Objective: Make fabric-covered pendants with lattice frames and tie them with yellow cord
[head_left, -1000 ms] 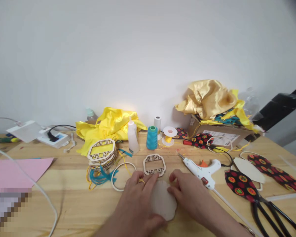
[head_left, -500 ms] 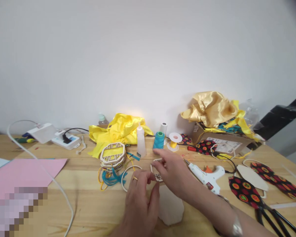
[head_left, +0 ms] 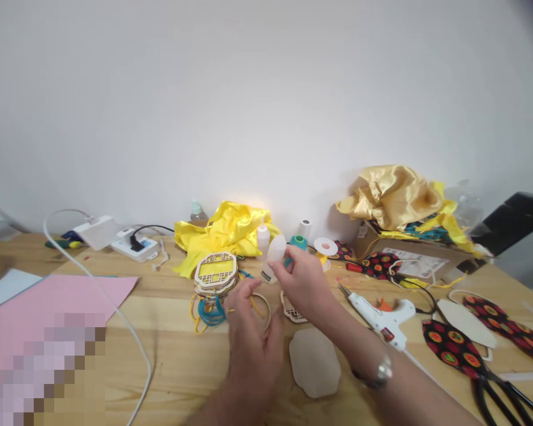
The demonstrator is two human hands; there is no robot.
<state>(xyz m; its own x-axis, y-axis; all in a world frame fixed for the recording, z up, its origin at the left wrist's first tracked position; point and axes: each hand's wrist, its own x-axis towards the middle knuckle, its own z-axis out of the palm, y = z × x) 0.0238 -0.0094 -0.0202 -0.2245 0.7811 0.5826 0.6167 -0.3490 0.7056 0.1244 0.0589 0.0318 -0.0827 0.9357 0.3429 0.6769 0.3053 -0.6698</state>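
Observation:
My right hand (head_left: 302, 281) grips a translucent white plastic bottle (head_left: 276, 253), tilted above the table, with thumb and fingers on its side. Right behind it shows a pale nozzle-topped bottle (head_left: 262, 238), partly covered. My left hand (head_left: 253, 334) is open, thumb and fingers apart, beside a pale ring (head_left: 267, 307) seen between them; whether it touches the ring I cannot tell. Under my right hand lies a wooden lattice frame (head_left: 292, 309), partly hidden. A pale plate with scalloped corners (head_left: 315, 362) rests on the table nearer to me.
Lattice frames are stacked (head_left: 215, 270) left of the hands, by blue cord (head_left: 211, 312) and yellow satin (head_left: 224, 228). A white glue gun (head_left: 382, 316) and black-handled scissors (head_left: 493, 390) lie right. A cardboard box (head_left: 400, 254) stands behind. A white cable (head_left: 128, 325) crosses the left side.
My right hand has moved from the lattice frame up to the bottle and taken hold of it. The pale plate is now uncovered. The whole view has shifted slightly.

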